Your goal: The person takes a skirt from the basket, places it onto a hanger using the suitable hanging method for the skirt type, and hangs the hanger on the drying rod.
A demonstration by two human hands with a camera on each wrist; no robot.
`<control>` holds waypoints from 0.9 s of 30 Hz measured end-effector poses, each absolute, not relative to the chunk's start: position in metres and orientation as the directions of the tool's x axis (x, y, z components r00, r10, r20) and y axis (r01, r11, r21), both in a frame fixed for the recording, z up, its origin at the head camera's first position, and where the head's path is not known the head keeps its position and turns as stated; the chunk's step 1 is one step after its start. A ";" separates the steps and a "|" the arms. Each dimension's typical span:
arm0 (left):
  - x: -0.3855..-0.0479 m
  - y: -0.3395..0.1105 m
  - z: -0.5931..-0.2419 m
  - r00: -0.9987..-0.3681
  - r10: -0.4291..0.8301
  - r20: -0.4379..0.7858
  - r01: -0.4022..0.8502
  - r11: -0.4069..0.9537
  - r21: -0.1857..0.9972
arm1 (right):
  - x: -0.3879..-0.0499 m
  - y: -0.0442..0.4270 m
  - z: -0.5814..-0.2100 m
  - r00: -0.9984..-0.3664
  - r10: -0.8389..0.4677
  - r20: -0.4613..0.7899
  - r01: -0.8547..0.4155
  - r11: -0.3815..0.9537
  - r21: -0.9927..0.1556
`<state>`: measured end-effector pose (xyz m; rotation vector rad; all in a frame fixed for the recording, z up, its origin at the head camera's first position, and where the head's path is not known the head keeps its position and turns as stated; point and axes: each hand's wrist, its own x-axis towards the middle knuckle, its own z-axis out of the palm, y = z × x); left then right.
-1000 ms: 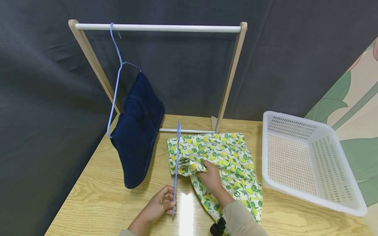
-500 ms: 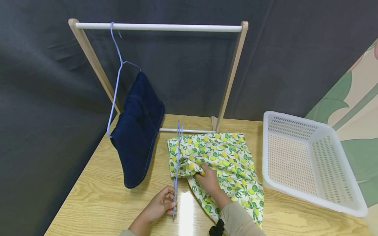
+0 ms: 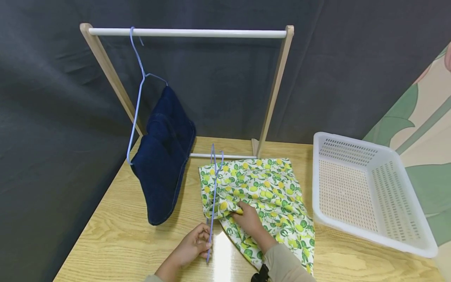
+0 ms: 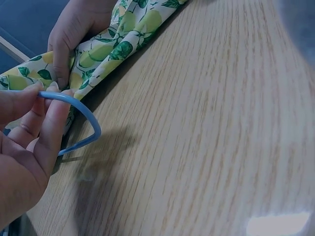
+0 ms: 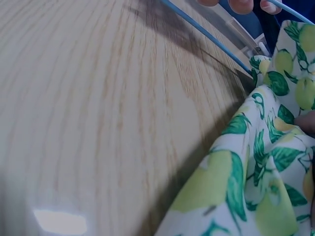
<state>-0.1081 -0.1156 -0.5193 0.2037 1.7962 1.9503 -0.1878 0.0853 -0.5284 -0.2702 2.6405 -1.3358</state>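
My left hand pinches the near rounded end of a blue hanger, held on edge with its hook at the far side. To its right lies a cloth with a lemon and leaf print, spread on the table. My right hand grips a gathered fold of this cloth close to the hanger. In the right wrist view, the lemon-print cloth runs between the hanger's two bars. Fingers of the right hand are partly hidden by the fabric there.
A wooden rack with a white rail stands at the back. From its left part hangs another blue hanger bearing dark blue denim. A white perforated basket sits at the right on the wooden table.
My right hand has drawn the gathered fold slightly nearer to me and leftward. The hanger has turned a little, its hook swinging right. My left hand keeps its hold almost in place.
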 end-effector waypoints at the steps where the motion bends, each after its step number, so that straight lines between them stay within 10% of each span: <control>1: -0.108 -0.115 -0.519 -0.875 0.436 -0.210 -0.245 -0.024 0.969 | -0.187 0.086 -0.529 -0.969 -0.240 -0.062 -0.092 0.579 -0.810; 11: -0.107 -0.114 -0.518 -0.880 0.429 -0.206 -0.245 -0.037 0.969 | -0.182 0.093 -0.528 -0.956 -0.291 -0.047 -0.136 0.575 -0.807; 27: -0.106 -0.112 -0.513 -0.896 0.387 -0.220 -0.241 -0.006 0.971 | -0.167 0.093 -0.539 -0.883 -0.440 0.163 -0.462 0.756 -0.464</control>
